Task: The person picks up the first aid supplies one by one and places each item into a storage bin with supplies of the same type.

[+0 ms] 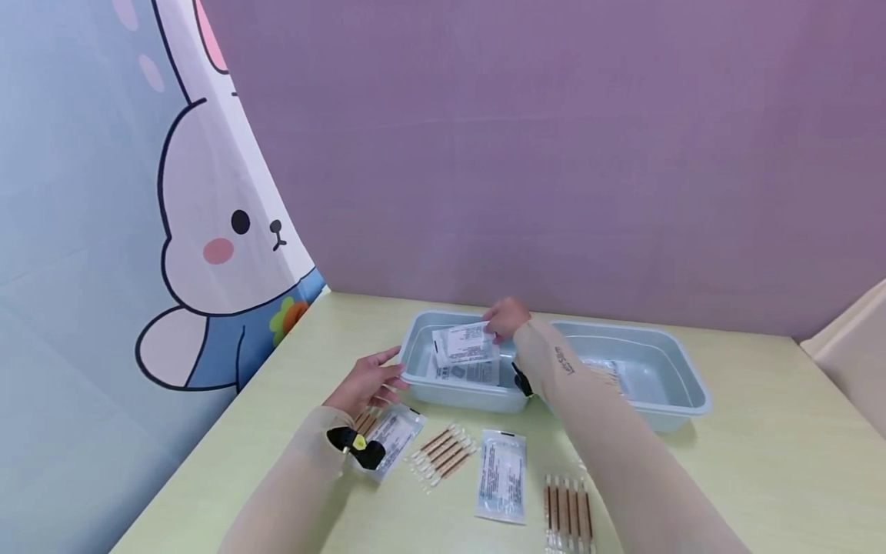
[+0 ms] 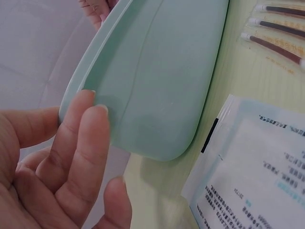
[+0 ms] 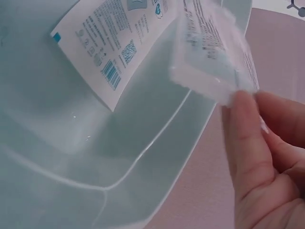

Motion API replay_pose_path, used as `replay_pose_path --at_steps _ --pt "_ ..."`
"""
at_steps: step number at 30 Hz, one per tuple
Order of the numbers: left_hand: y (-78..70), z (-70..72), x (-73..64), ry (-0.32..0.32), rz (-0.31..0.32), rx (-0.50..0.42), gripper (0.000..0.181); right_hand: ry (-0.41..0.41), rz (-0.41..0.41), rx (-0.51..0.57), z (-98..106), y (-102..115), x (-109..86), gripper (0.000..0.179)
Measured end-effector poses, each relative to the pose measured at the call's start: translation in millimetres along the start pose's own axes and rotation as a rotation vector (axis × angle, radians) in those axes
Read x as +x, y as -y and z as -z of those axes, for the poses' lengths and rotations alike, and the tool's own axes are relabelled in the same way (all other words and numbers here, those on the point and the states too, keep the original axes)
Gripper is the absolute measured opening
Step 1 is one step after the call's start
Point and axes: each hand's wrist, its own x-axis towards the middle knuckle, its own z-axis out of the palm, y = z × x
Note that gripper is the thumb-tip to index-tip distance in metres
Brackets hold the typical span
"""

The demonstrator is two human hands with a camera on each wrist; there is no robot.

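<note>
A light blue-green plastic basin (image 1: 460,398) stands at the back of the table. At its left corner my left hand (image 1: 367,382) holds the rim, thumb over the edge and fingertips by the outer wall (image 2: 162,81). My right hand (image 1: 508,317) pinches a white printed packet (image 1: 465,343) by one edge, above the basin's inside. Another flat printed packet (image 3: 112,47) lies inside this basin, partly covered by the held one in the head view. In the right wrist view the held packet (image 3: 205,47) looks blurred, with a clear plastic side showing.
A second basin (image 1: 681,412) on the right holds a clear pack of swabs (image 1: 604,371), partly behind my right arm. In front lie two printed packets (image 1: 501,477) (image 1: 394,438) and packs of brown iodine swabs (image 1: 443,454) (image 1: 569,512). A purple wall stands behind the table.
</note>
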Motion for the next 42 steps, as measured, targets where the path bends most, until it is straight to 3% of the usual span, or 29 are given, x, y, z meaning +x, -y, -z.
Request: replay_pose_path --at_steps 9,16,21,26,35,42 --pt "3.4 0.8 1.6 -0.003 0.002 0.012 0.051 -0.016 -0.061 -0.013 -8 3 -0.5 0.018" --pt "3.8 0.0 2.4 0.004 0.003 0.016 0.052 0.011 0.099 -0.123 4 7 -16.9 0.041" --pt "4.3 2.7 0.8 0.004 0.002 0.013 0.052 0.04 0.199 -0.194 17 12 -34.6 0.04" --pt "7.6 6.2 2.6 0.025 -0.014 -0.004 0.053 0.076 0.292 -0.284 23 7 -57.5 0.033" --pt "4.2 4.9 -0.6 0.024 -0.005 0.024 0.052 0.145 0.426 -0.407 42 -17 -120.2 0.025" --pt "4.0 6.8 -2.2 0.027 -0.015 0.043 0.052 0.135 0.443 -0.441 61 -52 -154.4 0.025"
